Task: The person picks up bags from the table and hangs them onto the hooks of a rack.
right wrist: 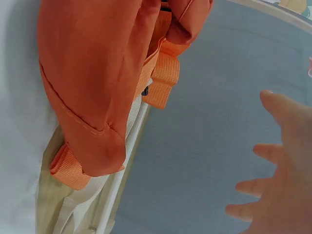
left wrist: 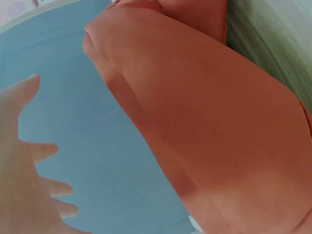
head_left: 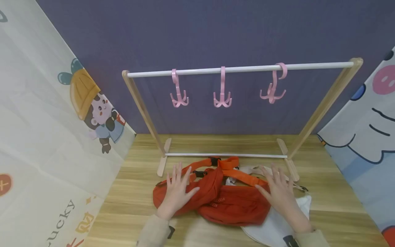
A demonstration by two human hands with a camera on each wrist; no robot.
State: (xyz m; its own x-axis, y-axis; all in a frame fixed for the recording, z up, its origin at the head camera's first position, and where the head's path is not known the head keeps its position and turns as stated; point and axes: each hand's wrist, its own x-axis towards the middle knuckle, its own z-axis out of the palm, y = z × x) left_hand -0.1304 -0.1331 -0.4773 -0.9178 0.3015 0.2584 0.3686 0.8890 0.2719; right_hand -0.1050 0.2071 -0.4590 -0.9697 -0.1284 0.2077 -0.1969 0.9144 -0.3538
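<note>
Two red waist bags lie overlapping on the wooden tabletop: the left one (head_left: 205,187) partly covers the right one (head_left: 237,204). Their orange straps (head_left: 243,176) with black buckles (head_left: 200,174) trail along the back. Part of a white bag (head_left: 273,224) shows beneath the right red bag. My left hand (head_left: 176,193) is spread over the left bag, fingers straight and gripping nothing. Over the right bag's right end, my right hand (head_left: 280,192) is likewise spread. Both wrist views show a gap between the hand and the red fabric; contact elsewhere cannot be told.
Behind the bags stands a wooden rack with a white top rail (head_left: 200,71) and a lower bar (head_left: 225,155). Three pink hooks hang from the rail, the middle hook (head_left: 222,91) among them. Printed cloths (head_left: 102,113) flank the table, with a dark blue cloth (head_left: 231,31) behind.
</note>
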